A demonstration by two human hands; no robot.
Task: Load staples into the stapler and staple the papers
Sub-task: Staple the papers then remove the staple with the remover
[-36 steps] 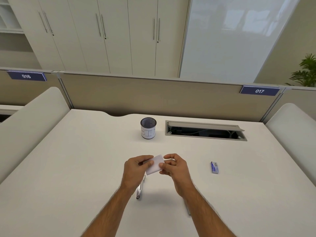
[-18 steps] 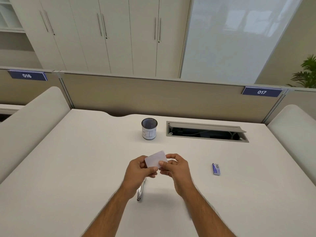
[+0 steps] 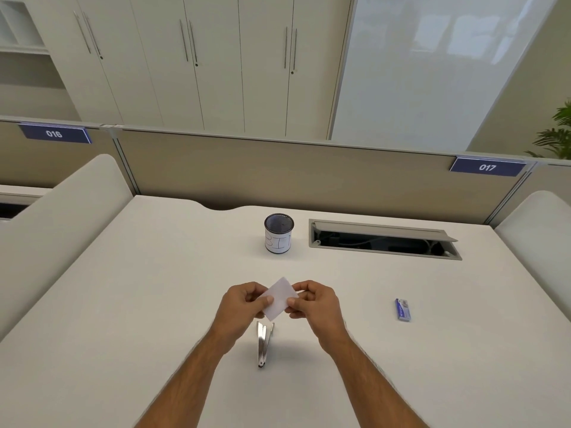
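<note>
- Biggest thing first: the white desk (image 3: 154, 304). I'm using the stapler as my landmark, since everything hangs off that.
- The cable hatch (image 3: 383, 239) sits well beyond the stapler and off to its right, lid propped up. Not in play.
- The mesh pen cup (image 3: 279, 233), with a paper label wrapped round it, stands straight beyond the stapler, well apart from it. It also doesn't matter here.
- My left hand (image 3: 244, 307) is above the stapler's far end, thumb and fingers pinching the left edge of the small papers (image 3: 279, 299).
- My right hand (image 3: 315, 304) is just right of that, pinching the opposite edge. So both hands have the papers and nothing else, with the fingers curled in tight.
- The papers are held up off the desk, tilted, right over the stapler's far end. I can't tell how many sheets there are, since they read as one white slip.
- The stapler (image 3: 263, 344) lies on the desk between my forearms and looks swung open, its two metal arms splayed. I can't see whether there are staples in the channel.
- The staple box (image 3: 402, 309) is small and blue, well off to the stapler's right.
- My take on the step is to square the sheets so the edges line up before anything else. I'd pinch near one corner and keep the other corner free for the stapler's mouth.
</note>
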